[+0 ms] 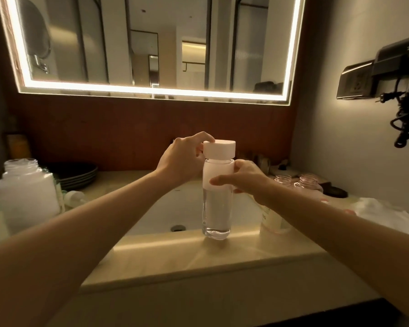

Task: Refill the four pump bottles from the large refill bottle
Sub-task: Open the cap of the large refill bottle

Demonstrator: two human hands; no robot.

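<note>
Clear bottle (216,208), part-filled, stood upright on the front rim of the counter (198,251), just before the sink basin (175,208). White cap (219,149) is seated on its neck and is gripped by the curled fingers of the left hand (182,159); the body is clasped by the right hand (243,180). Large white-filled bottle (26,192), mouth uncovered, is kept at far left. Two open bottle necks (283,179), possibly pump bottles, are set at right, near a white cloth (383,215). Dark plates (78,173) are stacked behind.
</note>
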